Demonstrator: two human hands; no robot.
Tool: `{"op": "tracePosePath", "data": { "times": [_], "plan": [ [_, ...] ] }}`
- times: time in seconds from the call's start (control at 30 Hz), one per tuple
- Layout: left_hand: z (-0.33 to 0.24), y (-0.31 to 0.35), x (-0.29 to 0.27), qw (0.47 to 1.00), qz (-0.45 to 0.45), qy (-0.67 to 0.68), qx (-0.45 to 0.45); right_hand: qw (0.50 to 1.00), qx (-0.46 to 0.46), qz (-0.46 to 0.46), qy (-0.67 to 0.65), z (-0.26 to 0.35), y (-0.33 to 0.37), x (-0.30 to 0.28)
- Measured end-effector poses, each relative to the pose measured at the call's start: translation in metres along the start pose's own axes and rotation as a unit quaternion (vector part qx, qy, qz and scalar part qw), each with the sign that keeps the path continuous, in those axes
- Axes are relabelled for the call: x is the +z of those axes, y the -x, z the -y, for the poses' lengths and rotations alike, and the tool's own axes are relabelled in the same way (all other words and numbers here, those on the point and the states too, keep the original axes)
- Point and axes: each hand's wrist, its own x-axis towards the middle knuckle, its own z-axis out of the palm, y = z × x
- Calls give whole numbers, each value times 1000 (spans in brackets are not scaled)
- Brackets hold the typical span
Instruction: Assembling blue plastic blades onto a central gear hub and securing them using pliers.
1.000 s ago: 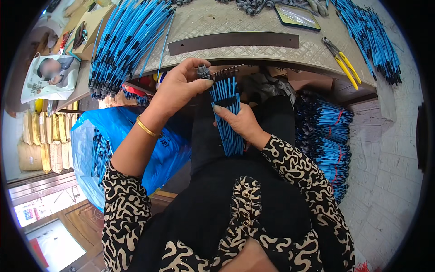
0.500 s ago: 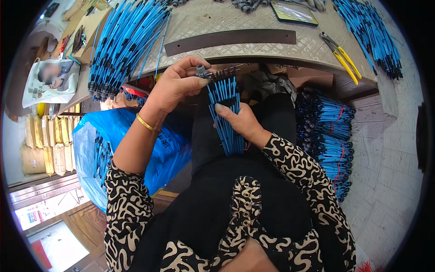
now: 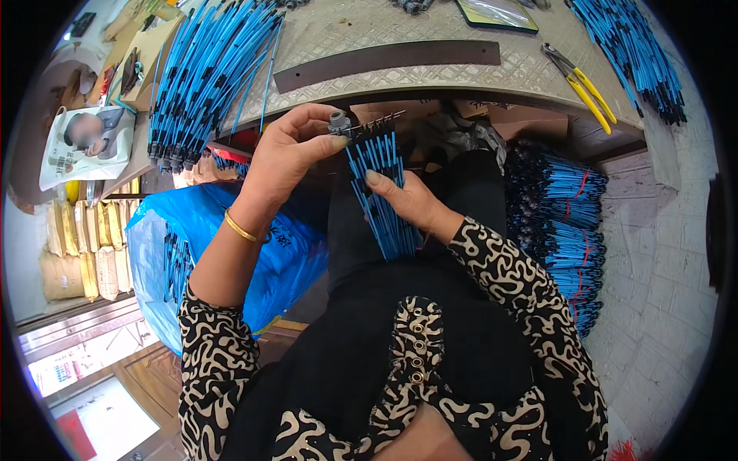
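Head view: the left hand pinches a grey ribbed plastic fitting beside the upper end of a bundle of thin blue tubes, gripped by the right hand, its fingers mostly hidden. Left of the left hand, a translucent blue plastic bag holds similar tubes. Beyond both hands curves the beige patterned tabletop; open room lies toward the torso.

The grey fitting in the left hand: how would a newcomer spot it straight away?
Find the workbench across the top, then, just below its front edge, the left hand, with a gold bangle on that arm. The grey fitting sits in that hand's grip. Its stubby, round shape sets it apart from the slim blue tubes in the right hand.
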Motion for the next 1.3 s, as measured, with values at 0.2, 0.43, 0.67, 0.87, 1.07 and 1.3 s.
{"op": "tracePosePath", "data": {
  "times": [0.2,0.43,0.67,0.87,1.07,1.3],
  "plan": [
    [2,3,-2,999,18,49,-7,999,-23,26,8,1,-1,1],
    [0,10,18,999,-38,-4,24,999,-29,21,36,0,3,0],
    [7,4,11,996,-25,84,-7,998,-18,49,24,-3,1,-2],
    [9,3,7,994,10,106,1,995,18,96,-3,-4,-2,-4],
    [-9,9,1,996,51,51,-46,991,32,131,-11,-3,0,-3],
    [-10,7,0,994,35,75,-68,997,23,77,2,1,4,3]
  ]
}}
